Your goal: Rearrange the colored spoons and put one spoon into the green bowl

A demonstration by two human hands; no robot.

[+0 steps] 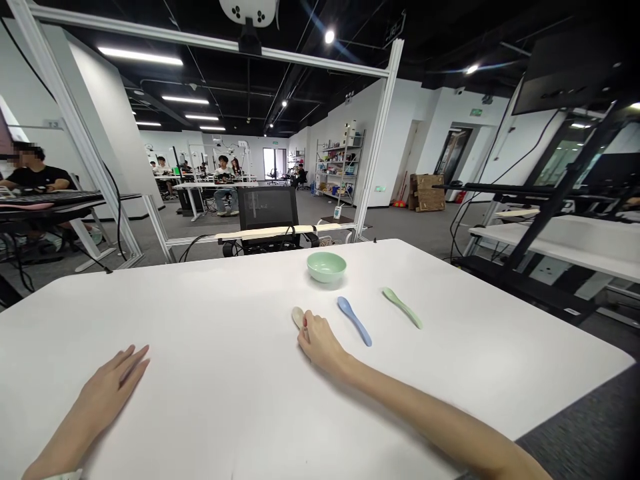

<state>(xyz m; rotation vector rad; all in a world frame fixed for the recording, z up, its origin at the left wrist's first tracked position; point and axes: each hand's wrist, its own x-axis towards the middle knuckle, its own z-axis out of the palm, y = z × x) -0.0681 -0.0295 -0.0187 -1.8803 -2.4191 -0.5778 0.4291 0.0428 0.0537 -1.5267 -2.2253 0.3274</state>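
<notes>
My right hand (320,341) is closed over the handle of a beige spoon (297,316), whose bowl end pokes out past my fingers; the rest of it is hidden. Just right of that hand lies a blue spoon (356,322), and farther right a light green spoon (403,308). A green bowl (327,268) stands upright behind the spoons, near the table's far edge. On the left side, my left hand (113,383) rests flat on the table with its fingers stretched out, holding nothing.
The white table (210,400) spreads beneath everything. A metal frame (375,143) rises along its far side, with a black office chair (269,210) behind. To the right stands a dark stand (550,200) with cables. Several people sit at desks in the background.
</notes>
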